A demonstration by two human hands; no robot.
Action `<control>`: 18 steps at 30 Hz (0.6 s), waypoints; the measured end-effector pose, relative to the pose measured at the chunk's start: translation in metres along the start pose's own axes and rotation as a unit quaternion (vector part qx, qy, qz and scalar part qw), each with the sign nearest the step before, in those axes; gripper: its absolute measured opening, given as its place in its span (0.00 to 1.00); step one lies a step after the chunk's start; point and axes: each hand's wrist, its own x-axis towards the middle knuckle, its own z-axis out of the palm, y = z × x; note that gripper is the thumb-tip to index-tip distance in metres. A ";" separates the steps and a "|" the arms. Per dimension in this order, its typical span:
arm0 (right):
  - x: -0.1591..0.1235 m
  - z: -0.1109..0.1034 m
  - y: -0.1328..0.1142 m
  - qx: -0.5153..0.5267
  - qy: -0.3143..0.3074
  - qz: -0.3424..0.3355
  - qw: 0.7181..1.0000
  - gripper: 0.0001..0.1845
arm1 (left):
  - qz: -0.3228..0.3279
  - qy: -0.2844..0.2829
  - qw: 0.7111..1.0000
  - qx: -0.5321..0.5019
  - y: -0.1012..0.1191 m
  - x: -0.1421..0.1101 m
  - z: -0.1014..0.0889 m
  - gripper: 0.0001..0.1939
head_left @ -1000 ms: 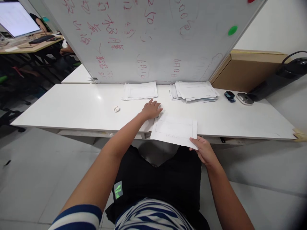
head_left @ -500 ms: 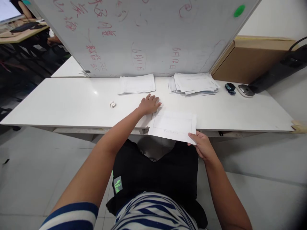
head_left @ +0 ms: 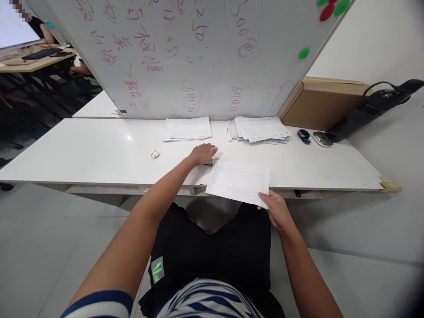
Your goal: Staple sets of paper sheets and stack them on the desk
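Note:
My right hand (head_left: 275, 210) pinches the near right corner of a white printed paper (head_left: 236, 182), thumb on top. The paper has a thin printed frame and a line of small print near its close edge, and it overhangs the front of the white table (head_left: 109, 154). My left hand (head_left: 203, 153) is palm down over the table just beyond the paper's far left corner, fingers stretched out. A small dark thing (head_left: 208, 164) shows under its wrist side; I cannot make out what it is.
Two paper stacks, left (head_left: 188, 129) and right (head_left: 261, 129), lie before a whiteboard (head_left: 212, 66). A small white ring-like object (head_left: 154, 154) is at left. At right are a dark small item (head_left: 304, 136), a mouse (head_left: 322, 139), a black bottle (head_left: 361, 112) and a cardboard box (head_left: 326, 104).
The view has tilted up and shows more of the whiteboard. My left hand's fingers are less spread, and the dark thing beneath it shows more. My right hand keeps hold of the paper.

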 end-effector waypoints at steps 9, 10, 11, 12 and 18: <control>-0.011 -0.025 -0.024 0.018 0.110 -0.122 0.986 0.16 | 0.000 0.007 1.000 -0.006 -0.002 0.002 0.004 0.31; -0.015 -0.026 -0.028 0.015 0.115 -0.133 0.984 0.16 | -0.001 0.007 1.000 -0.007 -0.003 0.002 0.004 0.31; -0.019 -0.026 -0.032 0.012 0.120 -0.142 0.983 0.16 | -0.001 0.006 1.000 -0.008 -0.003 0.002 0.005 0.31; -0.022 -0.027 -0.035 0.008 0.124 -0.147 0.981 0.16 | 0.001 0.006 1.000 -0.009 -0.003 0.002 0.005 0.30; -0.026 -0.028 -0.030 0.000 0.111 -0.152 0.982 0.18 | 0.001 0.004 1.000 -0.005 -0.002 0.001 0.004 0.30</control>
